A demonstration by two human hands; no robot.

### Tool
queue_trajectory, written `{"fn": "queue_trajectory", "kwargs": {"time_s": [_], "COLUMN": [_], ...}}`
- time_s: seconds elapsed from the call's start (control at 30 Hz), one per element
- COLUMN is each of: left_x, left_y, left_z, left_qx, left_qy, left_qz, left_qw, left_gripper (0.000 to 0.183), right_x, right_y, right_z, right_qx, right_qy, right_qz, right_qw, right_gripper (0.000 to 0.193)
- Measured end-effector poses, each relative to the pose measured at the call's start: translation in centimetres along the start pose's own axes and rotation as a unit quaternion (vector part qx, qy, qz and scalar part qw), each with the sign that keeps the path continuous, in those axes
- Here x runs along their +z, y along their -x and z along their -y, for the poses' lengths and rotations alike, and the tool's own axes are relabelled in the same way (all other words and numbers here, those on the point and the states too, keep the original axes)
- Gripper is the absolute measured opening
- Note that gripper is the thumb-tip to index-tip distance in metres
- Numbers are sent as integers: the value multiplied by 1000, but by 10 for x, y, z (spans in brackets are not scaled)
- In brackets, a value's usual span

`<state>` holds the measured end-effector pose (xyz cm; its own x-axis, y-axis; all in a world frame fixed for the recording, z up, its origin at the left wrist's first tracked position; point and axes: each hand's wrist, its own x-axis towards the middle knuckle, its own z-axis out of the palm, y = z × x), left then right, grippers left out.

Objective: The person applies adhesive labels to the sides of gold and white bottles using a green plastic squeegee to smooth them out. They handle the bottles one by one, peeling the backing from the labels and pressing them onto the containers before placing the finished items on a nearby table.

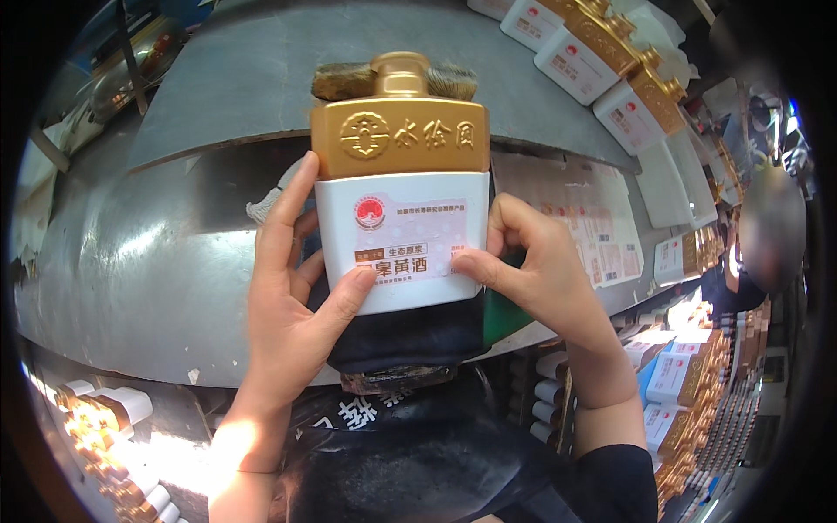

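Observation:
A flat white bottle point(335, 228) with a gold shoulder and neck lies face up before me, its neck pointing away. On its white front is a thin pinkish label point(418, 228) with a red round mark and small bubbles under it. My left hand point(281, 305) grips the bottle's left side, its fingers along the edge and its thumb on the label's lower left. My right hand point(539, 272) is closed at the right edge, thumb pressed on the label's lower right and fingers curled. Beneath the bottle is a dark cloth-covered support point(405, 336).
A wooden piece point(344, 81) lies behind the neck on the grey metal table point(235, 70). A sheet of printed labels point(610, 213) lies at the right. Similar bottles point(580, 65) stand far right, with more stacked at right point(676, 375) and lower left point(126, 405). A pale cloth point(266, 199) is beside my left fingers.

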<state>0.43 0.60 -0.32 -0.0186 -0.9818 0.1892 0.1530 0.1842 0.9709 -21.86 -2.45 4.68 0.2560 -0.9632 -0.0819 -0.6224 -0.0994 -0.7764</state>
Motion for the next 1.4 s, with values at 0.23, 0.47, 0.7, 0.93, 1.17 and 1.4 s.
{"fn": "queue_trajectory", "kwargs": {"time_s": [0.23, 0.47, 0.7, 0.93, 1.17, 1.4], "left_x": [-5, -8, -17, -25, -22, -25], "left_y": [0, 2, 7, 18, 11, 10], "left_z": [2, 5, 2, 6, 14, 11], "left_qx": [17, 8, 4, 4, 6, 11], "left_qy": [-9, -10, 48, 5, 9, -24], "left_qz": [15, 14, -9, -69, -78, -87], "left_qw": [1000, 1000, 999, 998, 997, 996], "left_gripper": [80, 79, 59, 45, 43, 42], "right_x": [-20, -47, -8, 30, -9, -11], "right_y": [-14, -4, -52, -34, 13, 19], "right_z": [-21, 18, 54, 16, 29, 16], "right_qx": [4, -145, -495, -577, -506, -508], "right_qy": [-198, -28, 300, 209, 312, 215], "right_qz": [33, -77, -199, -103, -11, -57], "right_qw": [980, 986, 791, 783, 804, 832], "right_gripper": [22, 25, 28, 21, 21, 14]}}
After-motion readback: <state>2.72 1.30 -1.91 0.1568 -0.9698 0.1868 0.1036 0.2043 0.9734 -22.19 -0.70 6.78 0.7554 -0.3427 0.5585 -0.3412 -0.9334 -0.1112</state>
